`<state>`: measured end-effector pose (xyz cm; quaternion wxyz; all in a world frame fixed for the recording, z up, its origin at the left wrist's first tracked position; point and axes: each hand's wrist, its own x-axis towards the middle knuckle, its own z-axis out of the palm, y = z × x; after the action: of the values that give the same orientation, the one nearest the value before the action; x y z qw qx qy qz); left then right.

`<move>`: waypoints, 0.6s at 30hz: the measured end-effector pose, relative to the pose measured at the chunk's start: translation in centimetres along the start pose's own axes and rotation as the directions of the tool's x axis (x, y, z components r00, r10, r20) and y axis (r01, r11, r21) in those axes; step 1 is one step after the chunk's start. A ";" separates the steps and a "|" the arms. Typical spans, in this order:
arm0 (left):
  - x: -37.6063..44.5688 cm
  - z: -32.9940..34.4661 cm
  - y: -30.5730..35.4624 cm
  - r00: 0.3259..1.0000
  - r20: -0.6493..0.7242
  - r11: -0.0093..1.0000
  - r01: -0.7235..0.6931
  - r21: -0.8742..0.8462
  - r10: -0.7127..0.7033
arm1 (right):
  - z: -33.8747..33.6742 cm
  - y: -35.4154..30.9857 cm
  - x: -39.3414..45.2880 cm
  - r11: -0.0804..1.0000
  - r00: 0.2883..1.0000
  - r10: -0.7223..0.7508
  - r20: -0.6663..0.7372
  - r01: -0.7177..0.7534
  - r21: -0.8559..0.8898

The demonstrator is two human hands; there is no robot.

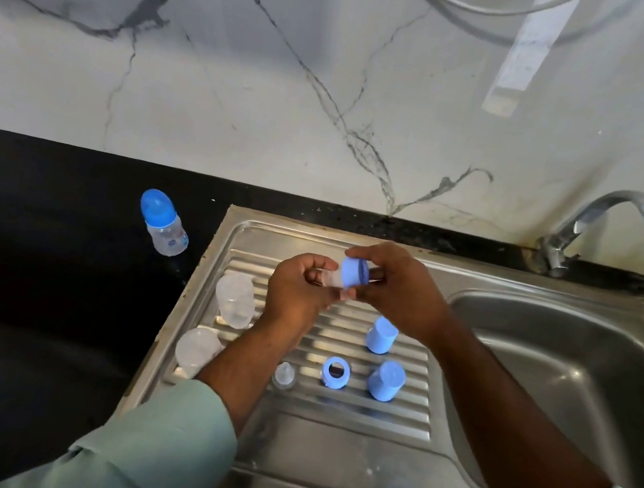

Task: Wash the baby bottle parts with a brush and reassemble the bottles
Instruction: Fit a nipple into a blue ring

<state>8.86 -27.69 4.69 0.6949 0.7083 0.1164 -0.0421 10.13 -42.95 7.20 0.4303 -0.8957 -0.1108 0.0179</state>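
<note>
Over the drainboard (pixel 323 444), right hand (pixel 396 292) gripped blue ring (pixel 353 274), left hand (pixel 296 290) pinched clear teat (pixel 329 279); misaligned push could fold teat or drop it.

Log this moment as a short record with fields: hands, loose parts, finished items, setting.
left hand: left hand holds a clear teat
right hand: right hand grips a blue collar ring against it
loose on drainboard: two clear bottle bodies, spare teat, blue ring, two blue caps
finished: assembled bottle on the black counter
setting: steel drainboard, basin, tap
</note>
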 end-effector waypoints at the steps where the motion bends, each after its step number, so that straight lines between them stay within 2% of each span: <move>1: -0.2 0.0 0.1 0.999 0.011 0.999 -0.030 0.013 0.030 | 0.2 0.0 -0.2 1.000 1.000 0.005 0.004 -0.005 0.002; 5: -1.6 -0.2 0.9 0.990 0.087 0.987 -0.118 0.113 0.109 | 0.4 0.2 -0.9 1.000 1.000 0.003 -0.007 -0.003 0.022; 8: -2.4 -0.5 1.4 0.987 0.163 0.997 -0.019 0.069 0.007 | 0.6 0.2 -1.4 1.000 1.000 -0.016 -0.004 0.016 -0.017; 10: -2.4 -0.9 1.6 0.984 0.165 0.997 0.057 0.042 -0.064 | 0.8 0.5 -1.7 0.999 0.999 -0.034 -0.001 0.034 -0.040; 13: -2.7 -1.6 2.0 0.973 0.207 0.994 0.111 -0.019 -0.104 | 0.8 0.6 -1.9 0.997 0.998 -0.056 -0.041 0.058 0.058; 15: -2.9 -1.7 2.2 0.969 0.231 0.995 0.095 -0.034 -0.085 | 1.0 0.6 -2.0 0.990 0.993 -0.101 -0.064 0.106 0.091; 18: -3.6 -1.4 2.1 0.985 0.171 0.995 -0.011 -0.103 0.029 | 1.2 0.5 -1.8 0.978 0.992 -0.106 -0.073 0.117 0.173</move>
<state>5.71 -26.69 7.61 0.7379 0.6669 0.0505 -0.0904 8.27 -42.76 5.92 0.5116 -0.8465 -0.1453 -0.0248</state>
